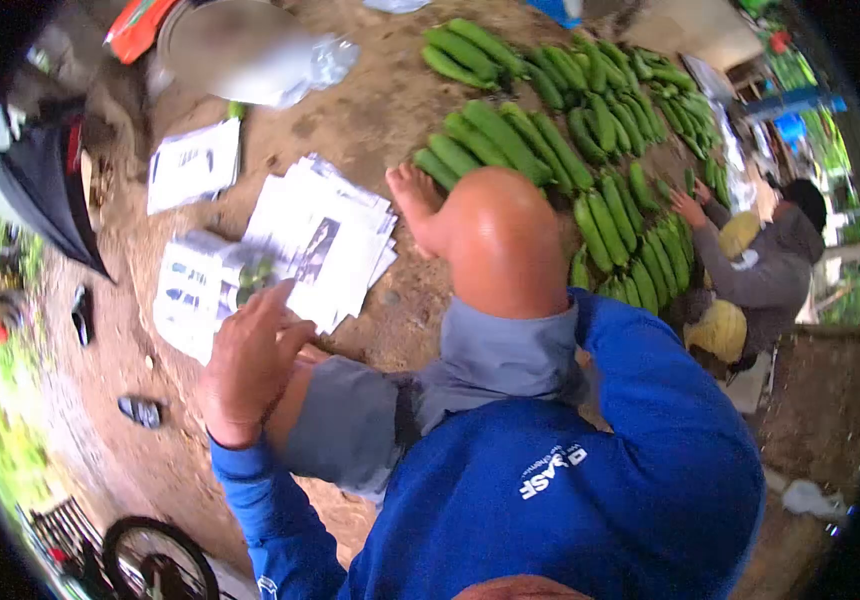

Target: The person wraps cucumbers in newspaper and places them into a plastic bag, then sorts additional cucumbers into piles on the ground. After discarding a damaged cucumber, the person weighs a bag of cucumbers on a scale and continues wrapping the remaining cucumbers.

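Note:
My left hand [250, 360] is over my bent left leg, fingers stretched out toward a sheet of printed paper [185, 300] on the ground. A small blurred green shape [253, 278] lies on the paper just beyond the fingertips. Beside it, a loose stack of printed sheets [320, 240] is spread in front of my foot. My right arm [640, 350], in a blue sleeve, reaches forward behind my raised right knee [510, 235], which hides my right hand. Long green cucumbers [500, 140] lie in rows close beyond that knee.
More printed paper [195, 165] and a clear plastic bag [330, 62] lie at upper left. On the right, another person [760, 255] reaches toward the rows of cucumbers. Sandals [140, 410], a dark umbrella [55, 190] and a wheel [160, 560] are along the left.

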`<state>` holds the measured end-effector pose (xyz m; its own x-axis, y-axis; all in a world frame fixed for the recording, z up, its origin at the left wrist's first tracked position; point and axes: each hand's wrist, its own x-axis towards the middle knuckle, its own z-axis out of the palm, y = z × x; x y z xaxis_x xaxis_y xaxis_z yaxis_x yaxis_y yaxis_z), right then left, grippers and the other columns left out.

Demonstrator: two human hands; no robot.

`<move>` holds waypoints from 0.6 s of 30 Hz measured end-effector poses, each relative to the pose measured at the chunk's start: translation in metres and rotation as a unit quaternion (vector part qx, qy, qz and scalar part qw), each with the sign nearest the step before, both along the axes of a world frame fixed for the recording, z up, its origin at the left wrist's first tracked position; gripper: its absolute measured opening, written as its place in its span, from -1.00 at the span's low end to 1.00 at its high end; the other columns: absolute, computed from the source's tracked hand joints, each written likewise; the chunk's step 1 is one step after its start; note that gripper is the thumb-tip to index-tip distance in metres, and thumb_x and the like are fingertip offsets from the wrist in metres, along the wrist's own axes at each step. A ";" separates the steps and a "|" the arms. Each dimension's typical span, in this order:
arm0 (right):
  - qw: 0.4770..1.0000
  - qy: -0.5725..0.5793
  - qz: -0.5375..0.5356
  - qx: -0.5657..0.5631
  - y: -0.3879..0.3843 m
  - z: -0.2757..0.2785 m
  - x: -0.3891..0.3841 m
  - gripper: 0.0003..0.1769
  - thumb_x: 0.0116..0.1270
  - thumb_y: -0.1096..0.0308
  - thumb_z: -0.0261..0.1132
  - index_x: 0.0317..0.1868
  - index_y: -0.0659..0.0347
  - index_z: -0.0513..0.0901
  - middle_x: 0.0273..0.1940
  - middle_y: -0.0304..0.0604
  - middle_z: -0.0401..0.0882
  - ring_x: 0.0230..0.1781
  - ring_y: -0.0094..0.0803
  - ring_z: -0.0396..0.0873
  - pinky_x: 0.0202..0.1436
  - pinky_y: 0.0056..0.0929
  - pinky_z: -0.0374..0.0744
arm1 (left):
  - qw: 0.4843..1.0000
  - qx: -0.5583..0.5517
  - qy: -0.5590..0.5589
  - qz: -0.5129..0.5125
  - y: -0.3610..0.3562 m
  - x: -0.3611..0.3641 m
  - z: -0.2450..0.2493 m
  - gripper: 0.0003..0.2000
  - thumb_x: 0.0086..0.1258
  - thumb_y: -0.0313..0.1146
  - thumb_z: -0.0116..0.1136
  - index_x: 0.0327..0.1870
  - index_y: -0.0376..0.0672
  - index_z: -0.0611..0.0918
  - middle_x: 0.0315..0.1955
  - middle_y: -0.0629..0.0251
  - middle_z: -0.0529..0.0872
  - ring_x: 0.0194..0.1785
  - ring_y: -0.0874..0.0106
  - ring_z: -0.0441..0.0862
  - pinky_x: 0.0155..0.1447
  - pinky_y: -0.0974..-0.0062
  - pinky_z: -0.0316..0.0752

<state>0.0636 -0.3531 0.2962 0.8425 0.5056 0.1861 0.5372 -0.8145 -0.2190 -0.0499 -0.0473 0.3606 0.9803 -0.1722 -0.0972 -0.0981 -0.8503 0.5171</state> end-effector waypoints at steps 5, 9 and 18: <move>0.996 0.094 0.003 -0.011 -0.043 -0.072 0.029 -0.53 0.47 0.00 0.12 -0.06 0.27 0.69 -0.16 0.13 0.63 -0.08 0.02 0.62 0.07 -0.05 0.56 | 0.993 0.089 0.061 -0.055 -0.011 -0.008 0.003 -0.44 0.30 -0.21 0.37 0.33 -0.08 0.53 0.19 0.16 0.66 0.22 0.15 0.62 0.29 0.24 0.49; 0.989 0.147 -0.018 -0.025 -0.068 -0.092 0.054 -0.50 0.46 -0.03 0.13 -0.04 0.28 0.69 -0.13 0.14 0.63 -0.06 0.04 0.61 0.09 -0.03 0.56 | 0.984 0.069 0.133 -0.093 -0.013 0.005 0.001 -0.45 0.31 -0.16 0.34 0.31 -0.10 0.51 0.16 0.21 0.63 0.21 0.20 0.61 0.27 0.26 0.48; 0.970 0.234 -0.039 -0.057 -0.081 -0.127 0.078 -0.44 0.45 -0.10 0.15 0.01 0.29 0.68 -0.07 0.17 0.63 -0.01 0.06 0.61 0.14 0.01 0.55 | 0.975 0.010 0.214 -0.061 0.004 0.053 -0.012 -0.46 0.28 -0.15 0.35 0.25 -0.14 0.51 0.12 0.17 0.63 0.19 0.18 0.60 0.21 0.21 0.50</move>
<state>0.1411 -0.4339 0.1694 0.8571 0.4322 -0.2801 0.3370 -0.8819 -0.3297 0.0028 -0.0438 0.3484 0.8219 -0.2791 -0.4965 0.0212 -0.8561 0.5164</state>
